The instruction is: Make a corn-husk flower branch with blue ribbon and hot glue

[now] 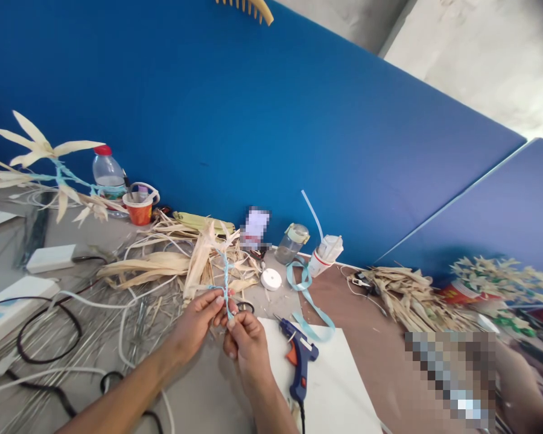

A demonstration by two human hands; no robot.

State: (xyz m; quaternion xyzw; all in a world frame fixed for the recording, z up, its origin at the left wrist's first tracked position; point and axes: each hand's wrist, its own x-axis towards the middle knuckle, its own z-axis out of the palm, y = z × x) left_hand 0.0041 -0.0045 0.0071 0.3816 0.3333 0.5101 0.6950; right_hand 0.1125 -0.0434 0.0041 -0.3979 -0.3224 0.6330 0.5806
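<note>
Between my hands stands a thin stem wrapped in light blue ribbon (227,274), with pale dried-husk petals at its top. My left hand (203,312) pinches the stem from the left side. Lower down, my right hand (247,340) grips its bottom end with thumb and fingers. Dried corn husks (199,259) lie just behind my hands. To the right of my right hand, a blue glue gun (302,361) with an orange trigger rests on a white sheet (337,386). Black scissor-like rings (245,307) show partly beside my fingers.
A finished-looking husk flower (40,147) stands at the left before a red-capped bottle (109,178). Cables and wires (122,337) cover the left side. Light blue ribbon (319,322), a white spool (271,279), a jar (292,242) and a cup (319,263) stand or lie behind. Another person's arm (520,386) shows at right.
</note>
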